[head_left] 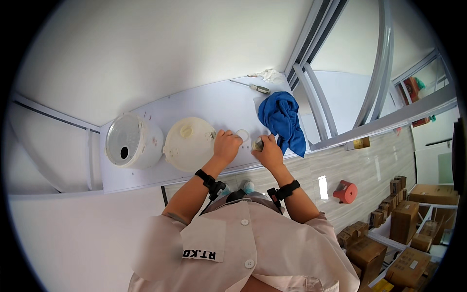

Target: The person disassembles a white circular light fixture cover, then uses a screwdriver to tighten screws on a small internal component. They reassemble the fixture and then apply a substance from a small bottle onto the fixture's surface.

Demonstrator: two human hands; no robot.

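Desk: a pale white desk [204, 104] carries everything, set against a plain white wall.
Left hand: the left hand [226, 145] rests on the desk, fingers curled at the edge of the round cream lid [188, 143]; whether its grip pinches anything I cannot tell.
Right hand: the right hand [268, 152] has its grip clenched around a small cylindrical part [258, 144].
Between the hands: a white ring [242, 135] lies flat on the desk.
Left of the left hand: beyond the lid, a white cooker body [132, 141].
Right of the right hand: a blue cloth [283, 120], just beside it.
Beyond the hands: a screwdriver [258, 88] and crumpled white paper [268, 74].
Room: tiled floor [360, 165] to the right, a red stool [345, 191], stacked cardboard boxes [404, 221], grey metal frame bars [340, 73].
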